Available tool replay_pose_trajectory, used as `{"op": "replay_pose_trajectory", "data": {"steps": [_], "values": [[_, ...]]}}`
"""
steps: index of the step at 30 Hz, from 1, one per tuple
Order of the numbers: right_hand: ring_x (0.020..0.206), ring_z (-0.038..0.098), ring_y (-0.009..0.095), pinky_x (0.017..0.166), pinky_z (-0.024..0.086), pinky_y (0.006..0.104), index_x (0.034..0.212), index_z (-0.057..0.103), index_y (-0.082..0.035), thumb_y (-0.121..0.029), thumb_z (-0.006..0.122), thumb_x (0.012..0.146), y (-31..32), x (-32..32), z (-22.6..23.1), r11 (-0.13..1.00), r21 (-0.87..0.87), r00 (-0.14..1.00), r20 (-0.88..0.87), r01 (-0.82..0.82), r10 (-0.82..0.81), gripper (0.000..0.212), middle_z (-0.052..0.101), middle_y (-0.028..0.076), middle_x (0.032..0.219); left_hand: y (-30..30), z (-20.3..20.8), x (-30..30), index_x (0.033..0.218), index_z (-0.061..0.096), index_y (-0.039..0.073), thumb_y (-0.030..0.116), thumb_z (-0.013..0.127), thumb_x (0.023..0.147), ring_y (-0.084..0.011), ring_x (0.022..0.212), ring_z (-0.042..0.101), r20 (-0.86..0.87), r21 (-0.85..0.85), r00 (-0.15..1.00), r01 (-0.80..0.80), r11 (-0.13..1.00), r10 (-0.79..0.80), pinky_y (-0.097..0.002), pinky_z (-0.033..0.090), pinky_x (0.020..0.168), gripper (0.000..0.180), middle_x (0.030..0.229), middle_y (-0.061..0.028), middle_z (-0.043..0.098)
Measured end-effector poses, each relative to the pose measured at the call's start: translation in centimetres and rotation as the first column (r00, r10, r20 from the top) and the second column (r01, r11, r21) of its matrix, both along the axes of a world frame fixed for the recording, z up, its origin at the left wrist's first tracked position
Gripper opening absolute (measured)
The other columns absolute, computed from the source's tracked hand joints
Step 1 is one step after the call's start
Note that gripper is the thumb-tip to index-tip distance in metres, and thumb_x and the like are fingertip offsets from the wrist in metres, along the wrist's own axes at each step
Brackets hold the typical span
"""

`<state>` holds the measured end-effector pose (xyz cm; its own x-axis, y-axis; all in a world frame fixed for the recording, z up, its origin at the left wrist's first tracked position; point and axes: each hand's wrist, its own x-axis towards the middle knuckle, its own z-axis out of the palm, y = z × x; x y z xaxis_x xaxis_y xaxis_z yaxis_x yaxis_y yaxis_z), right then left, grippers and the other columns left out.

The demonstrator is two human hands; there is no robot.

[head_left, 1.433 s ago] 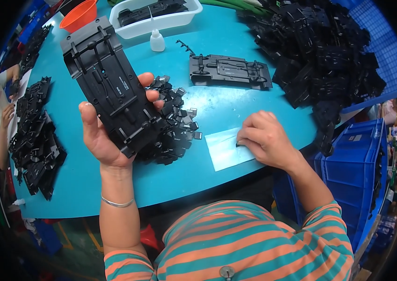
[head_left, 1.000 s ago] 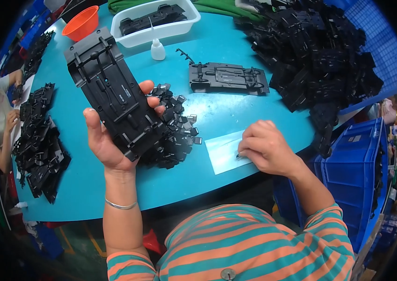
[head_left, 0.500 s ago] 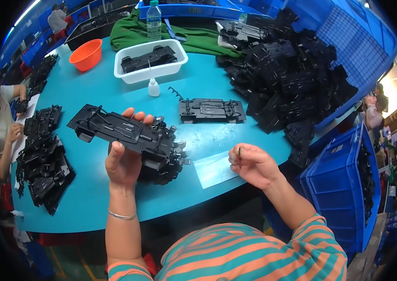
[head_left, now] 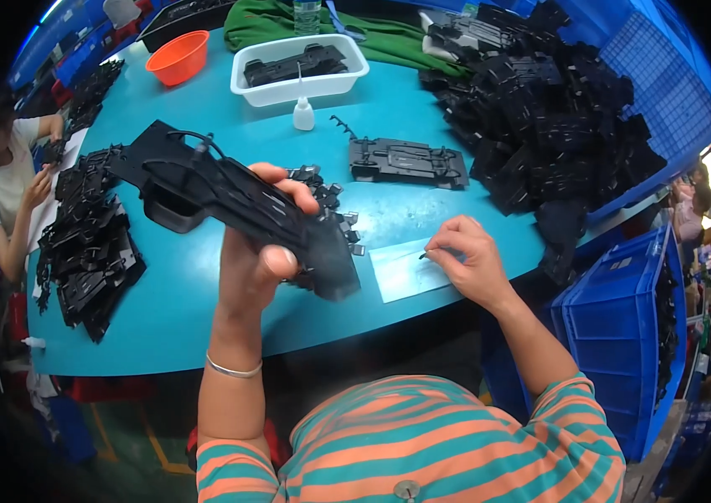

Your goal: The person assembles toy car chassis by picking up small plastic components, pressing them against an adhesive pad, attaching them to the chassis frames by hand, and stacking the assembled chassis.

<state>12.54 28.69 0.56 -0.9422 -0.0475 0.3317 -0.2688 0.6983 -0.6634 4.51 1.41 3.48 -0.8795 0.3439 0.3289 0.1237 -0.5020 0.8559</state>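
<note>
My left hand (head_left: 250,272) is closed round a black plastic car chassis (head_left: 213,184), holding it tilted above the table with thumb and fingers along its sides. Over a thin pale sheet (head_left: 401,281) at the table's front edge, my right hand (head_left: 474,261) pinches a small dark piece (head_left: 424,255), too small to name. Another black chassis (head_left: 405,161) lies flat beyond the right hand, with a thin black strip (head_left: 343,127) at its far left corner. More black parts (head_left: 347,226) show partly behind the held chassis.
A white tray (head_left: 267,97) holds a chassis; before it stands a small white squeeze bottle (head_left: 303,115). An orange bowl (head_left: 178,60) is far left. Black chassis heap up at right (head_left: 540,126) and left (head_left: 91,260). A blue crate (head_left: 611,335) stands right; a co-worker (head_left: 12,176) sits left.
The chassis in my left hand has come nearer and tilted further, its right end lower. My right hand has turned and reached down toward the pale sheet. The view has shifted slightly.
</note>
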Motion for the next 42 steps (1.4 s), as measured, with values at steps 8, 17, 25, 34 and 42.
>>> {"op": "replay_pose_trajectory", "data": {"steps": [8,17,25,34,42], "values": [[0.086,0.056,0.024,0.079,0.043,0.0333,0.079,0.067,-0.004,-0.002,0.069,0.076,0.0,0.5,0.4,0.998,0.057,0.999,-0.025,-0.036,0.037,0.004,0.058,0.008,0.088,-2.6,-3.1,5.1,0.139,0.034,0.008,0.037,0.094,0.054,-0.0175,0.099,0.052,-0.153,-0.076,0.988,-0.029,0.997,0.017,-0.0286,0.044,0.085,0.109,0.108,-0.0122,0.054],[0.092,0.059,0.013,0.083,0.048,0.0273,0.101,0.053,-0.003,-0.012,0.046,0.1,-6.5,-0.9,1.1,0.687,-0.726,0.979,0.149,0.01,0.142,0.012,0.061,0.006,0.1,-0.7,-4.1,7.4,0.099,0.054,0.007,0.002,0.07,0.076,-0.0266,0.105,0.052,-0.568,-0.415,0.818,-0.194,0.889,-0.087,-0.0334,0.045,0.09,0.028,0.114,-0.0143,0.048],[0.076,0.052,0.006,0.067,0.043,0.0195,0.099,0.045,-0.007,-0.021,0.044,0.102,-9.1,-1.5,1.2,0.622,-0.783,0.954,0.184,-0.002,0.236,0.014,0.058,0.005,0.086,0.4,-2.4,11.0,0.11,0.052,0.008,0.004,0.072,0.076,-0.0325,0.102,0.055,-0.687,-0.404,0.726,-0.349,0.845,-0.028,-0.0374,0.05,0.083,0.039,0.124,-0.0195,0.047],[0.066,0.052,0.007,0.06,0.043,0.0232,0.096,0.047,-0.002,-0.013,0.046,0.1,-10.3,-2.0,1.9,0.63,-0.773,0.982,0.05,-0.078,0.183,0.012,0.057,0.002,0.072,-0.1,-3.4,15.0,0.15,0.012,0.001,0.079,0.041,0.08,-0.0357,0.127,0.048,0.505,0.537,0.479,0.477,0.696,-0.718,-0.0435,0.042,0.104,0.108,0.144,-0.0232,0.038],[0.075,0.052,0.005,0.062,0.042,0.0197,0.095,0.059,-0.001,-0.006,0.056,0.095,-8.0,-3.9,4.1,0.854,-0.51,0.974,-0.227,-0.099,-0.023,0.005,0.058,0.001,0.088,1.0,-3.7,12.8,0.13,0.044,-0.009,0.077,0.035,0.085,-0.0287,0.11,0.061,0.445,0.658,0.585,0.3,0.691,-0.678,-0.041,0.048,0.099,0.097,0.124,-0.0205,0.056]]}}
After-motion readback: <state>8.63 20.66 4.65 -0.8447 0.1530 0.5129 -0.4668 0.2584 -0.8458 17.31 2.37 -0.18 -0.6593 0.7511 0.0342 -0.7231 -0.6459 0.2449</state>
